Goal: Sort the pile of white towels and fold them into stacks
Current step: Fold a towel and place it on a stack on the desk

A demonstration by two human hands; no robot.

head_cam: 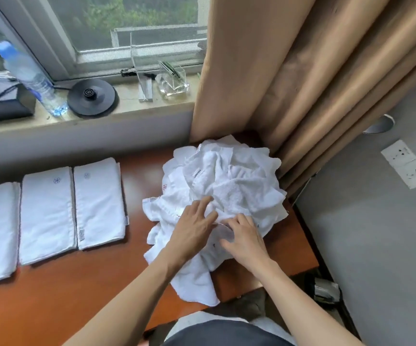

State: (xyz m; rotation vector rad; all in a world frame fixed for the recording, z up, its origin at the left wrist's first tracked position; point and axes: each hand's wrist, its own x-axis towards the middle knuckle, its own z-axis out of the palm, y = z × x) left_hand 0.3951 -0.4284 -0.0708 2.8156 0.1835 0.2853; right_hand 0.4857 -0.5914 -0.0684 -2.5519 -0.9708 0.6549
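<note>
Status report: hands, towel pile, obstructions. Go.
Left hand flat on towel pile. Right hand fingers curled into it, grip unclear. Three folded towels laid out left. Curtain beside pile's far edge.

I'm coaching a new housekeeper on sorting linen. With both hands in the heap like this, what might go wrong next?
1. One hanging towel droops over the near edge of the table; a tug on the pile may send it to the floor.
2. The towels look tangled, so lifting one with the left hand and right hand could drag others along.
3. The pile sits against the curtain; cloth could slip behind its folds.
</note>
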